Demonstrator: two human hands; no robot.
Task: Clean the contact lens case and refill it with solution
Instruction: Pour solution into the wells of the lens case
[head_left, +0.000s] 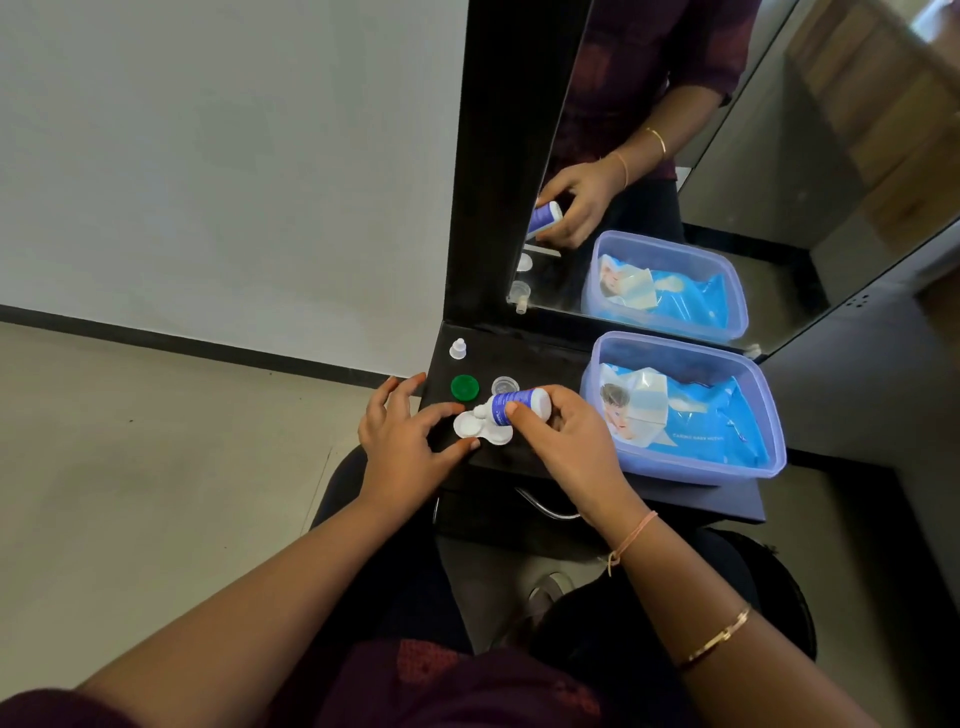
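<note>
A white contact lens case (470, 427) lies open on the black shelf (545, 364), near its front left corner. My right hand (566, 441) grips a small blue-and-white solution bottle (517, 402), tipped sideways with its white nozzle over the case's left well. My left hand (410, 431) steadies the case, pinching its left end between forefinger and thumb. A green cap (464, 387) and a clear cap (505, 386) lie just behind the case. The bottle's small white cap (458, 348) stands farther back.
A translucent blue tub (769, 415) holding a pack of baby wipes (680, 415) fills the shelf's right side. A mirror (675, 156) in a black frame rises behind the shelf. The shelf's left edge drops to the floor; a metal handle (545, 506) sits below the front.
</note>
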